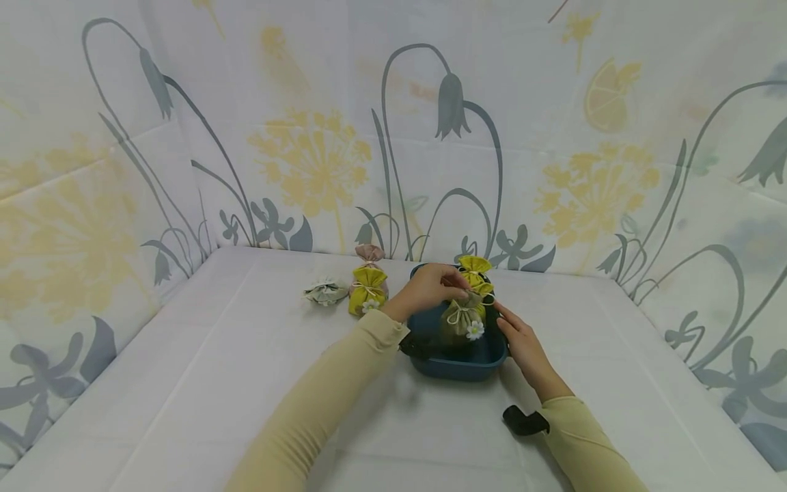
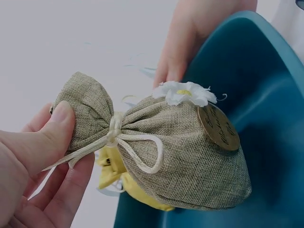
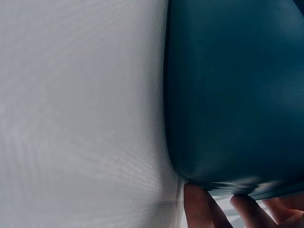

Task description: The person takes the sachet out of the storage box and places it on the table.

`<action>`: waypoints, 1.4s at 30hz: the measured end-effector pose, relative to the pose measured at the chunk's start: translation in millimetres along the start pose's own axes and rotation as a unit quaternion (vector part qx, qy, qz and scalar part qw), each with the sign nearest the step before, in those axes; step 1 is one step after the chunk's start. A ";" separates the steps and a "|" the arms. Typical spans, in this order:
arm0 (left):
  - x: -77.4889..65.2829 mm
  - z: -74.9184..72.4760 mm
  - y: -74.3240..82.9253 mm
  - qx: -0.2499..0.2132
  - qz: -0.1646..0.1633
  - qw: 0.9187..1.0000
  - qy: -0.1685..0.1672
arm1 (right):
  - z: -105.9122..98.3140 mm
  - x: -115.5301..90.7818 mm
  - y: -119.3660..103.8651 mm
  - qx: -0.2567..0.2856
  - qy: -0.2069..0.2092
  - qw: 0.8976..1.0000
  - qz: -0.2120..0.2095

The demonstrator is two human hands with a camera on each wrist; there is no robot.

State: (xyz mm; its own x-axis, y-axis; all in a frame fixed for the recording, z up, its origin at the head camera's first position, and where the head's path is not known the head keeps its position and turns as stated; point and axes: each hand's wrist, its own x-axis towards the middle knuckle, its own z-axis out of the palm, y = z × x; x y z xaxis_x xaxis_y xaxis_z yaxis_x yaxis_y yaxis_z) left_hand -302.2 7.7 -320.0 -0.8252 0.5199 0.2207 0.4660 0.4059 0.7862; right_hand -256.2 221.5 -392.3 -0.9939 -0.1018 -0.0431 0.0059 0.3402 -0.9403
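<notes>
My left hand (image 1: 433, 287) pinches a beige burlap drawstring pouch (image 2: 185, 156) by its gathered neck, thumb on one side and fingers on the other. The pouch has a cream cord bow, a white cloth flower and a small round brown tag. It hangs over a dark blue plastic basin (image 1: 455, 370). A yellow pouch (image 1: 475, 265) shows at the back of the basin, with a second yellow pouch (image 1: 484, 292) in front, partly hidden by the beige one. My right hand (image 1: 522, 342) rests its extended fingers against the basin's right outer side.
Left of the basin stands another yellow pouch (image 1: 367, 287) with a white flower, a pink pouch (image 1: 369, 253) close behind it. A pale grey-green pouch (image 1: 327, 292) lies beside them on the white tabletop (image 1: 215, 383). Floral cloth (image 1: 320, 89) closes off the back and sides.
</notes>
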 end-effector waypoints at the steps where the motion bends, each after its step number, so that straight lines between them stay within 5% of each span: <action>1: -1.1 -2.4 0.6 -0.001 0.002 1.000 0.002 | 0.1 0.0 0.1 0.000 0.000 1.000 0.000; 24: -19.2 -47.0 6.3 -0.011 0.015 1.000 0.008 | -0.2 -1.9 0.3 0.003 -0.003 1.000 -0.006; 42: -30.4 -82.9 4.2 0.017 -0.016 1.000 0.004 | 0.1 -0.9 0.0 0.005 -0.003 1.000 -0.005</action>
State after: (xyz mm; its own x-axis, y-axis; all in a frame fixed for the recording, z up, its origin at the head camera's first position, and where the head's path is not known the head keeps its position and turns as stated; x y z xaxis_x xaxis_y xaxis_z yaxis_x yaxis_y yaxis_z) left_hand -301.5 -68.7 -275.5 -0.8425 0.4998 0.2010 0.4496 0.4469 0.7734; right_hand -255.3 221.6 -392.3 -0.9931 -0.1113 -0.0357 -0.0031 0.3306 -0.9438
